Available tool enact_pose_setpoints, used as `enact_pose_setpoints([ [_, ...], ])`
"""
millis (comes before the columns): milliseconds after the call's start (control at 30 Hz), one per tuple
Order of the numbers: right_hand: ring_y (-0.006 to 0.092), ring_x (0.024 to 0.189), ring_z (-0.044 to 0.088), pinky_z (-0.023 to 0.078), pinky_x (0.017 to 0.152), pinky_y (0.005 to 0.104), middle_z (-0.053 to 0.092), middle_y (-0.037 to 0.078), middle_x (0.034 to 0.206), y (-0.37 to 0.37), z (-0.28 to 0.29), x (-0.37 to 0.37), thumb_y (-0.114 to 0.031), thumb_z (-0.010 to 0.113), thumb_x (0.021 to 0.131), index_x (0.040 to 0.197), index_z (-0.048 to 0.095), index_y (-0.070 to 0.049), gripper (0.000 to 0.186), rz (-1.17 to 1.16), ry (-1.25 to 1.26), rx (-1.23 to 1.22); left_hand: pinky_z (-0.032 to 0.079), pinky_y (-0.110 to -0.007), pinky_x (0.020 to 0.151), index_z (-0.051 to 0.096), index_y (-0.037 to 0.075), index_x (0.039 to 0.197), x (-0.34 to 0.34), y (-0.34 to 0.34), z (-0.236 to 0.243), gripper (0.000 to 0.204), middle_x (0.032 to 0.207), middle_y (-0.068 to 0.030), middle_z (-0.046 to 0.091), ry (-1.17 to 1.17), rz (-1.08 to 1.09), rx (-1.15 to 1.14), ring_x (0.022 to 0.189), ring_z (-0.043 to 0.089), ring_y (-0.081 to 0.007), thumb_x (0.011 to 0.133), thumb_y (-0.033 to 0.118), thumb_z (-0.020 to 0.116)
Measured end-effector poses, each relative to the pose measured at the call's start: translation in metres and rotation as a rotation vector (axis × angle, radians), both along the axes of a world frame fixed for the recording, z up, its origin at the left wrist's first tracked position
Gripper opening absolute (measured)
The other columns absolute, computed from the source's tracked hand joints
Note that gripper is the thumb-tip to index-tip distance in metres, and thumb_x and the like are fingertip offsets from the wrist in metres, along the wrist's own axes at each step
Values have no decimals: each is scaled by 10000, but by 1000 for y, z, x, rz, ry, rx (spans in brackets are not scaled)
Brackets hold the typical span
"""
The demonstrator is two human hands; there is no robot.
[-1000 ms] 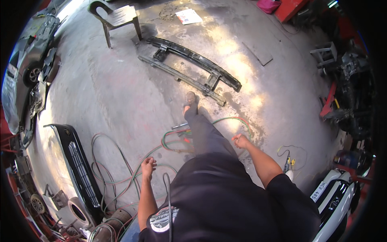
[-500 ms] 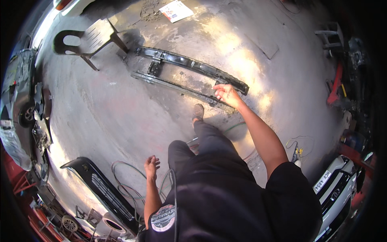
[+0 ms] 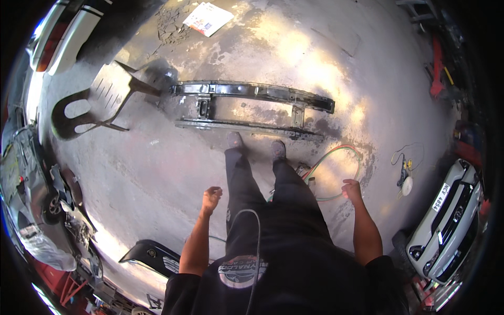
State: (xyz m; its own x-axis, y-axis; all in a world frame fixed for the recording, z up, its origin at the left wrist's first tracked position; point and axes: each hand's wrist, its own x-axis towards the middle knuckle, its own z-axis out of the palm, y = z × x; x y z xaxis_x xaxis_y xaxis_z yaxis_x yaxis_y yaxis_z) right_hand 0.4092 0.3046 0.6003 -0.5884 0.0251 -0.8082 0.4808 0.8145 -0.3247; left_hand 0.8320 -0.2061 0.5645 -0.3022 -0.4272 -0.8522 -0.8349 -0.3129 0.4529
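Note:
On the concrete floor ahead of my feet lies a black metal car frame part (image 3: pixel 247 90), two long beams joined by short brackets. My left hand (image 3: pixel 212 198) hangs beside my left thigh, its fingers loosely bent and nothing seen in them. On the other side, my right hand (image 3: pixel 352 189) hovers over the red and green hose (image 3: pixel 359 157), fingers a little apart and holding nothing that I can see. Neither hand touches the metal part. A thin grey hose (image 3: pixel 258 231) runs up the front of my shirt.
A plastic chair (image 3: pixel 111 86) lies tipped at the left end of the part. Printed papers (image 3: pixel 208 19) rest beyond it. A black bumper (image 3: pixel 149 253) sits behind left. A white car front (image 3: pixel 443 220) and a corded tool (image 3: pixel 404 176) are at right.
My right hand has drawn back from the metal part to my right side. My feet now stand side by side before it. The left hand has risen slightly, and the view has turned.

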Motion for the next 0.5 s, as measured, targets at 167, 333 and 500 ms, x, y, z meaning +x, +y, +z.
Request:
enact_pose_setpoints([
  [167, 172, 630, 640, 529, 563, 292, 683, 104, 780, -70, 32, 100, -108, 573, 882, 1201, 681, -4, 352, -127, -37, -91, 551, -385, 747, 742, 17, 1020, -36, -142, -68, 307, 899, -220, 741, -18, -282, -244, 830, 723, -291, 861, 273, 684],
  [333, 321, 878, 719, 549, 774, 384, 729, 215, 937, -210, 19, 136, -119, 603, 922, 1089, 716, 19, 245, 233, 163, -189, 549, -374, 786, 699, 2, 1140, -147, -234, -75, 380, 932, -210, 743, 108, -485, -343, 890, 722, -276, 871, 271, 708],
  [500, 122, 861, 654, 529, 770, 257, 695, 71, 963, -314, -66, 157, -158, 581, 979, 1270, 634, 15, 343, -128, -286, -560, 555, -406, 838, 694, 20, 1151, -257, -248, -150, 393, 990, -205, 742, 24, -741, -375, 949, 722, -342, 865, 288, 722],
])
